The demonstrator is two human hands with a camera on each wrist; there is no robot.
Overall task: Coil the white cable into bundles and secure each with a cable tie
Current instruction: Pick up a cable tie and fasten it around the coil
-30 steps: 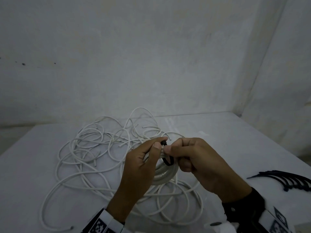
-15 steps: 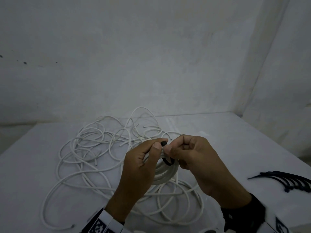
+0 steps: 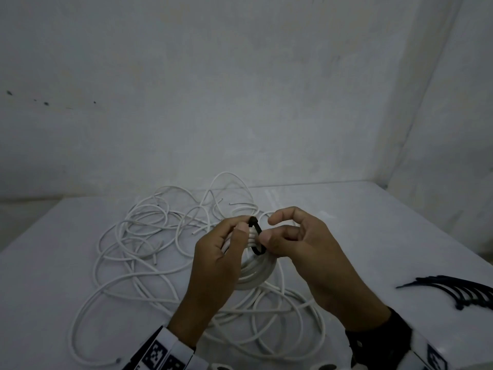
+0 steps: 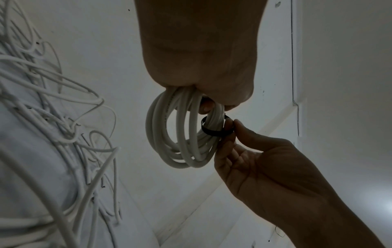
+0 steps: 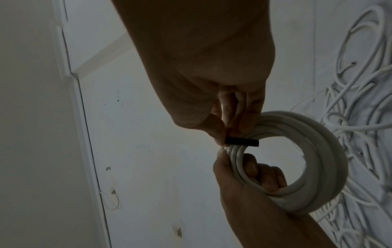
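Observation:
My left hand (image 3: 241,227) grips a small coil of white cable (image 3: 257,273) held up above the table, thumb on top and fingers through the loop (image 5: 252,167). A black cable tie (image 3: 256,237) is looped round the coil's strands beside that thumb. My right hand (image 3: 268,237) pinches the tie between thumb and a curled finger; its index finger is lifted off. The left wrist view shows the tie (image 4: 214,131) wrapped round the coil (image 4: 178,134), with the right fingertips (image 4: 230,127) on it. From the right wrist the tie (image 5: 241,142) is a flat black band.
Loose white cable (image 3: 138,236) sprawls in tangled loops over the white table (image 3: 373,236), mostly left of and under my hands. A bunch of spare black cable ties (image 3: 458,292) lies at the right edge. Walls close off the back and right.
My right index finger has uncurled and lifted away from the tie, so more of the black loop shows. The left hand keeps the same hold on the coil.

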